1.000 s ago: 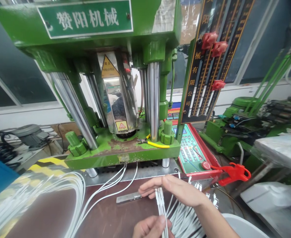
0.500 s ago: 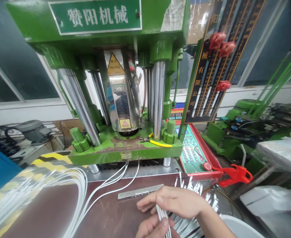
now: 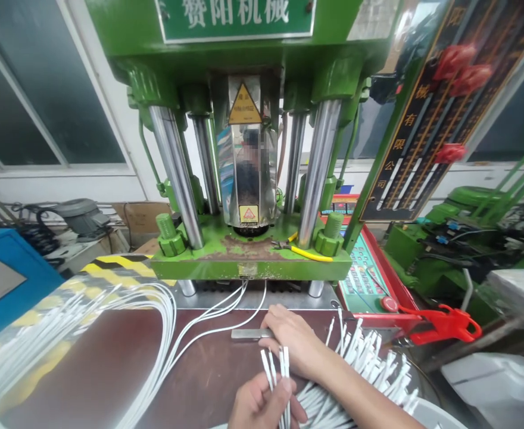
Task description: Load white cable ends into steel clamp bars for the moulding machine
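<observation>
The left hand (image 3: pixel 259 405), low in the view, is closed around a small bunch of white cables (image 3: pixel 276 369), about 4 of them, whose plug ends stand up and fan slightly above the thumb. Their long axis runs nearly upright, tilted a little away from the person toward the green press (image 3: pixel 248 256). The right hand (image 3: pixel 295 339) lies just beyond and to the right of those tips, fingers curled loosely and touching or almost touching the rightmost ends; whether it pinches any cable cannot be told, as the fingers hide the contact.

The right hand is also the nearer one to a flat metal bar (image 3: pixel 249 333) lying crosswise on the tabletop (image 3: pixel 208 381), just behind its knuckles. A heap of loose cables (image 3: pixel 369 363) spreads to the right, under the right forearm. More white cables (image 3: pixel 110 333) loop away on the left side.
</observation>
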Demonstrator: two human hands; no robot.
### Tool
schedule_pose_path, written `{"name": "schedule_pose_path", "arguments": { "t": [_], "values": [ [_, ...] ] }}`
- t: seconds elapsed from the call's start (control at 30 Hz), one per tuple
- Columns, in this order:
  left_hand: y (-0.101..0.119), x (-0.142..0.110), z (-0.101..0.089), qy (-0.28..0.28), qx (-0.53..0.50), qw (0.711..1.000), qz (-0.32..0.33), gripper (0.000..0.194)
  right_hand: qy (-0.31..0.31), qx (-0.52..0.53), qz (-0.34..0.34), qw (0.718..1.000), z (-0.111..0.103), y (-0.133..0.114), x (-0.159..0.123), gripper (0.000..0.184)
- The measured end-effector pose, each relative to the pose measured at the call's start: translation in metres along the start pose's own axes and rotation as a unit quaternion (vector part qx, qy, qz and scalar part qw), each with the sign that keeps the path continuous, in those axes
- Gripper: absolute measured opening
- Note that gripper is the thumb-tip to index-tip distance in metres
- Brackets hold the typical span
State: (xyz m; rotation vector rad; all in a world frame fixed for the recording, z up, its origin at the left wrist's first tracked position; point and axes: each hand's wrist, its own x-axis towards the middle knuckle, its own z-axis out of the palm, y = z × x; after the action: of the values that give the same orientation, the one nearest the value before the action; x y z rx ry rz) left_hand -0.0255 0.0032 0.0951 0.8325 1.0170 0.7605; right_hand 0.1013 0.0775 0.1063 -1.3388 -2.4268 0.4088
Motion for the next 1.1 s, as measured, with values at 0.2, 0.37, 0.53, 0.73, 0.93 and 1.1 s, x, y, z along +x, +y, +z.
{"name": "schedule_pose_path", "arguments": {
  "t": [0.2,0.37,0.53,0.73,0.93,1.1],
  "values": [
    [0.002,0.002,-0.004,0.011,0.036,0.999,0.0,0.049,0.043,0.08,0.069,0.993,-0.024,0.005,-0.005,0.016],
    [0.002,0.01,-0.002,0.003,0.004,0.999,-0.035,0.049,-0.002,0.324,0.167,0.931,-0.026,0.01,-0.007,0.037],
    [0.001,0.018,0.001,-0.01,0.057,0.997,-0.044,0.052,-0.062,0.53,0.154,0.831,-0.029,0.011,-0.011,0.045],
    [0.002,0.021,0.007,-0.032,0.111,0.992,-0.045,0.043,-0.075,0.581,0.157,0.795,-0.034,0.017,-0.013,0.049],
    [0.002,0.024,0.009,-0.022,0.108,0.993,-0.044,0.047,-0.081,0.567,0.153,0.805,-0.036,0.02,-0.014,0.049],
    [0.005,0.025,0.009,-0.016,0.113,0.993,-0.044,0.051,-0.068,0.542,0.142,0.826,-0.035,0.019,-0.015,0.047]
  ]
}}
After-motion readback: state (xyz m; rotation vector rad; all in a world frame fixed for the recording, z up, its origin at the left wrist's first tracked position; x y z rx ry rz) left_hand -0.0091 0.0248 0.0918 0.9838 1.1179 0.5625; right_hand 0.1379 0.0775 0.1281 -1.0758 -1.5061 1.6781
